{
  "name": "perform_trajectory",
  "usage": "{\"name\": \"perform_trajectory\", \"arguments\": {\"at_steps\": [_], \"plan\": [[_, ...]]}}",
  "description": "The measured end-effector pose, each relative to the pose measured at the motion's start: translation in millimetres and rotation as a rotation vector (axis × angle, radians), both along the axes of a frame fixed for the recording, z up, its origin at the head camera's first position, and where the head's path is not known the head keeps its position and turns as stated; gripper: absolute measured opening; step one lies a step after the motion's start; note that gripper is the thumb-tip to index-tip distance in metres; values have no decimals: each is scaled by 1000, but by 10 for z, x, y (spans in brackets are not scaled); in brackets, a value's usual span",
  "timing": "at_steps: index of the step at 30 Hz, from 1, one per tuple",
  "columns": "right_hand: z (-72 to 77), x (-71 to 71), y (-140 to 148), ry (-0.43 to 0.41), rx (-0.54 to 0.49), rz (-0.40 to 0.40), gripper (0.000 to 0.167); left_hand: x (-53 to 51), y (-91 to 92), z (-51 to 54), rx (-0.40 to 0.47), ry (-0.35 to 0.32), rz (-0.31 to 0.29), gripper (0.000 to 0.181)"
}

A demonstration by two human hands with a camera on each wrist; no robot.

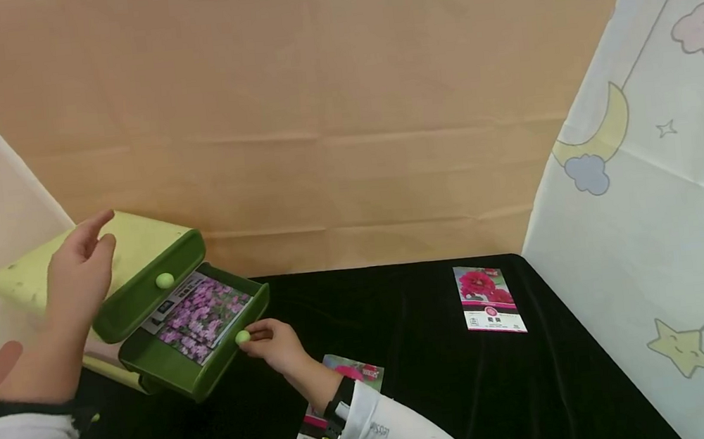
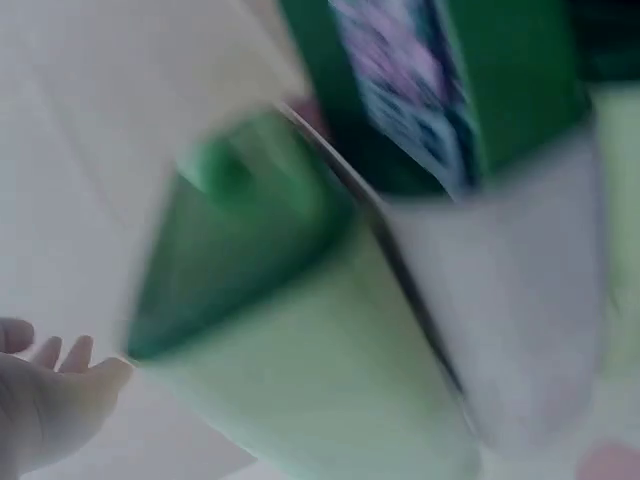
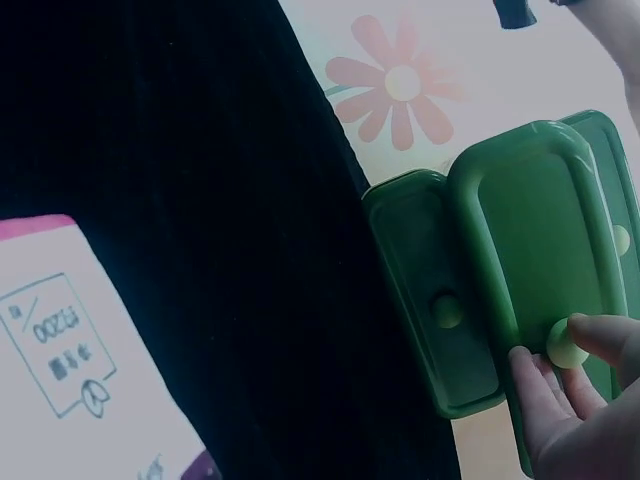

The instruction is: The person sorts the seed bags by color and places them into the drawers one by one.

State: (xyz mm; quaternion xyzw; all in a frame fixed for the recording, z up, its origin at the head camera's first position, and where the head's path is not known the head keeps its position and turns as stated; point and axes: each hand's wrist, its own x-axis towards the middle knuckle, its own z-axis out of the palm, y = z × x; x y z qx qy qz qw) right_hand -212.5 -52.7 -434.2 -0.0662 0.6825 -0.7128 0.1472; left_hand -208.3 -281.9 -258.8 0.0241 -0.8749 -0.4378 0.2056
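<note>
A small drawer cabinet (image 1: 146,232), pale yellow-green with green fronts, stands at the left. One green drawer (image 1: 152,357) is pulled out, and a packet with pink-purple flowers (image 1: 208,314) lies inside it. My right hand (image 1: 280,348) pinches that drawer's round light-green knob (image 1: 243,337) between thumb and fingers. Over the cabinet's top, my left hand (image 1: 79,274) holds nothing, its fingers loosely bent. The left wrist view is blurred, but there the left hand (image 2: 55,405) appears beside the cabinet. Another drawer front (image 3: 425,290), closed, shows in the right wrist view.
A red-flower packet (image 1: 490,298) lies on the black cloth (image 1: 431,381) at the right. Another flower packet (image 1: 367,373) lies partly under my right forearm. Behind rises a brown paper backdrop (image 1: 341,107), with a patterned white sheet (image 1: 675,202) at the right.
</note>
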Motion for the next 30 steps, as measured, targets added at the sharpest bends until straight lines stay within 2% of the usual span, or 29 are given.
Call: {"name": "perform_trajectory", "arguments": {"at_steps": [1,5,8,12,18,24,27,30], "plan": [[3,-3,-2,-1,1,0,27,-71,-71,7,-78,-7,-6,53],[16,-15,-3,2,13,4,27,-324,-358,-4,-366,-22,-92,59],[13,-23,4,0,9,12,28,-457,-553,-32,-495,-42,-157,62],[7,-19,21,11,16,23,28,-550,-748,-80,-556,-78,-213,65],[8,6,21,38,35,32,28,-558,-910,-161,-559,-180,-275,70],[30,34,-45,49,34,33,26,-547,-1014,-153,-671,-295,-280,73],[46,28,-90,99,76,23,24,-538,-1048,-145,-716,-349,-281,74],[79,-2,-151,158,125,11,22,-531,-1065,-147,-717,-367,-290,74]]}}
